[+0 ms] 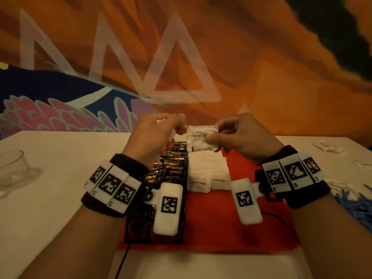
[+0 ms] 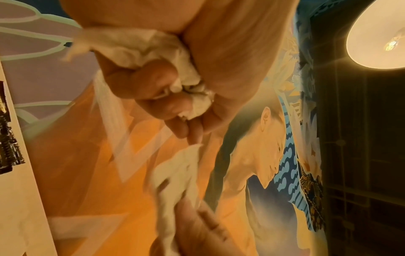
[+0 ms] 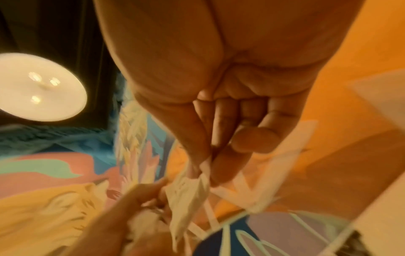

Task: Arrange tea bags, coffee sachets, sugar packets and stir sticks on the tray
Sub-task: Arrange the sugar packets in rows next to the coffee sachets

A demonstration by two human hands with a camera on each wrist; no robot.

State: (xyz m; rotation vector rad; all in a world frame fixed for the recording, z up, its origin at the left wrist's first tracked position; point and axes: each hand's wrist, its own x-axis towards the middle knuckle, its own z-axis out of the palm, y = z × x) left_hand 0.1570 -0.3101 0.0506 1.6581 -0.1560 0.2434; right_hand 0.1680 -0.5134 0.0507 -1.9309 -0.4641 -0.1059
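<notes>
Painted mural wall, orange with pale triangles, fills the upper frame of the head view; a white counter (image 1: 50,198) runs below it.

Item: red tray (image 1: 231,218), lower centre. Holds a column of dark coffee sachets (image 1: 173,164) at its left and a column of white brown sugar packets (image 1: 207,170) just beside them, overlapping in a row.

Item: one sugar packet (image 1: 201,139), held in the air above the far end of the white column, printed face toward the camera.

Item: right hand (image 1: 245,135), thumb and fingers pinching the packet's right edge.

Item: left hand (image 1: 155,135), fingers curled round a crumpled bunch of further white packets (image 2: 140,50), fingertips close to the raised packet's left edge; contact cannot be told.

Item: glass cup (image 1: 12,170), far left. Blue stir sticks (image 1: 356,206), far right, off the tray. Loose white packets (image 1: 328,147), upper right.

Handling note, as judgement: lower the packet flat onto the far end of the white column, edges square with its neighbours, print upward; release only once seated.
</notes>
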